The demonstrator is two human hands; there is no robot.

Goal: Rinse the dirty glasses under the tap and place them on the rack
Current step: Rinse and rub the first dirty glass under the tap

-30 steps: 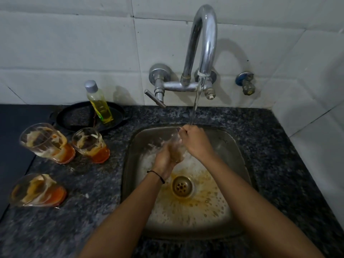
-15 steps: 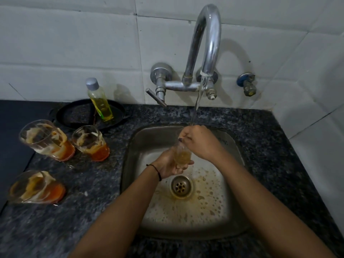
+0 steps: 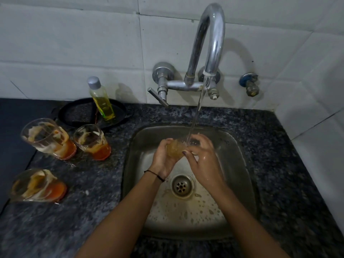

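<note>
Back wall [image 3: 74, 43] of large white tiles with thin grey grout lines; a second tiled wall [image 3: 327, 86] meets it at a corner on the right. Small blue-capped valve [image 3: 250, 84] mounted low on the back wall. Surface [image 3: 290, 164] is dark speckled granite with a steel sink [image 3: 241, 164] sunk in. Flat black panel [image 3: 16, 127] at far left. Light dim, soft shadows on the tile.

three dirty glasses [image 3: 49, 138] crowd left counter [image 3: 93, 183], tap [image 3: 208, 49] overhead

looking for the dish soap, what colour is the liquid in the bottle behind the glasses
Yellow, in a clear bottle with a grey cap; the head view shows it.
</note>
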